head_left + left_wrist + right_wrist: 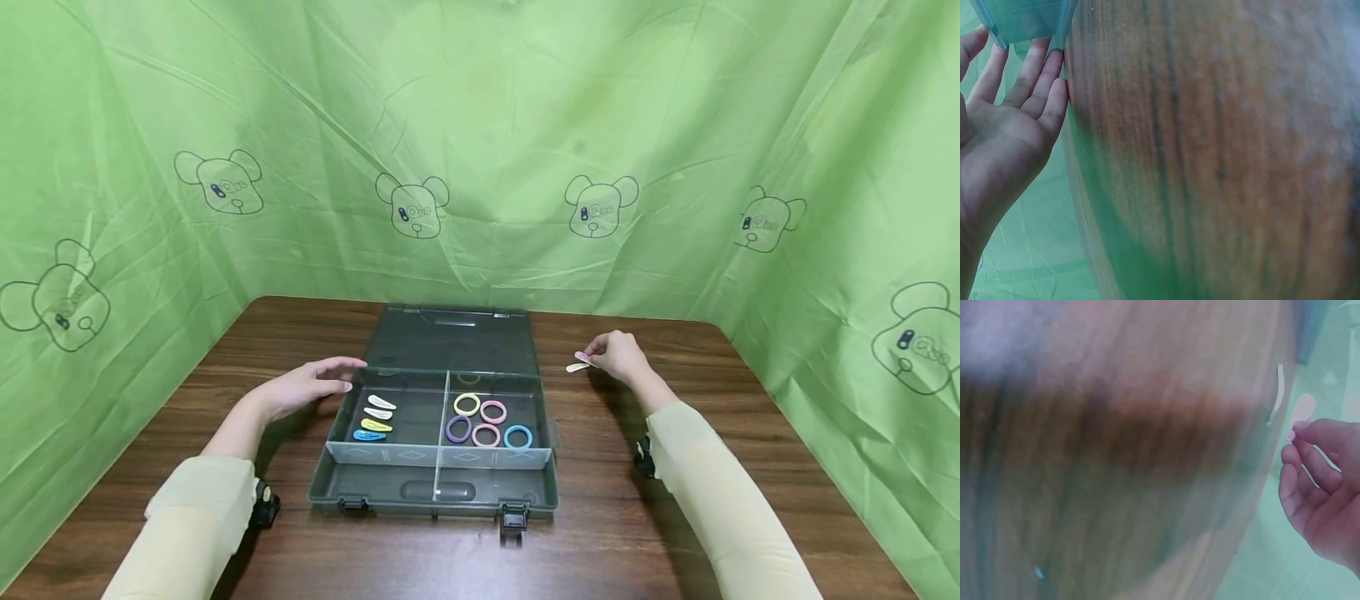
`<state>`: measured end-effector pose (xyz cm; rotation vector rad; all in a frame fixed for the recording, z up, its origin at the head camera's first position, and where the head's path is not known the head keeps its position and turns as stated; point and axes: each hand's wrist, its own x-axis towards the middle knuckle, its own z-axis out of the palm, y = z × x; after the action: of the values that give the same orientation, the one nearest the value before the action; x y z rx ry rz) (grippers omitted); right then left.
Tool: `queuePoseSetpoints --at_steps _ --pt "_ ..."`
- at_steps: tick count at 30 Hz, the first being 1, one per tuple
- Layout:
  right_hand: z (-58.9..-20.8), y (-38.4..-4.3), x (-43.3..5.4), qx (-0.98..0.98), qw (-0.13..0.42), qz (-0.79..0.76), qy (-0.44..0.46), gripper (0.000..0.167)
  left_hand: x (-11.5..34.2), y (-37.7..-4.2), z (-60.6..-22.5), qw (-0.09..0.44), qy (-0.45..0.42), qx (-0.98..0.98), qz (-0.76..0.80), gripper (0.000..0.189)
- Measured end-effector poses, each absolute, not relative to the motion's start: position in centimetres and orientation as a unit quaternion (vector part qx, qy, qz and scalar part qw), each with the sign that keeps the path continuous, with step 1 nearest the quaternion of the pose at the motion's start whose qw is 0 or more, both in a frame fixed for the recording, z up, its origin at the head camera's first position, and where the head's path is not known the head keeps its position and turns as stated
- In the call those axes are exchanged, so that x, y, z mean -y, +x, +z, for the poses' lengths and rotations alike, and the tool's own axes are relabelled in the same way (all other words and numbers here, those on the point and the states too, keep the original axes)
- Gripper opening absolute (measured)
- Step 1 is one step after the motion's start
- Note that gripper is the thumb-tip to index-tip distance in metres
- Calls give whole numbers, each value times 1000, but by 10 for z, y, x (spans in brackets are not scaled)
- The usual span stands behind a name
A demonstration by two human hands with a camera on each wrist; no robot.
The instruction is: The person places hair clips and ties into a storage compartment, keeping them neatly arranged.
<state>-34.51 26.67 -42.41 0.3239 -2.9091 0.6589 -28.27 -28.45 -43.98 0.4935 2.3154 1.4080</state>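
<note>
My right hand [621, 358] pinches a pink-purple snap hair clip [1303, 409] between thumb and fingertip, just over the table right of the box. A cream hair clip [574, 367] lies on the table beneath those fingertips. My left hand [300, 392] is at the left side of a dark see-through divided box [360, 483], its fingers loosely extended and touching the box's edge. In the back left compartment, two whitish clips [381, 402], a yellow clip [376, 425] and a blue clip [368, 435] lie in a column. Several coloured ring hair ties [486, 446] lie in the back right compartment.
The box's lid [453, 342] lies folded back behind it on the brown wooden table [600, 533]. Two latches, one of them a black latch [513, 518], are on the front edge. A green curtain [510, 100] surrounds the table's far side and both ends.
</note>
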Motion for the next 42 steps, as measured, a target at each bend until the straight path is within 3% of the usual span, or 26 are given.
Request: queuePoseSetpoints --at_steps 14,42 --pt "-384 -332 -255 933 -32 344 100 12 283 -281 -437 197 166 -821 510 50" --pt "-313 -294 -204 899 10 395 191 14 284 -284 -441 197 173 -820 509 48"
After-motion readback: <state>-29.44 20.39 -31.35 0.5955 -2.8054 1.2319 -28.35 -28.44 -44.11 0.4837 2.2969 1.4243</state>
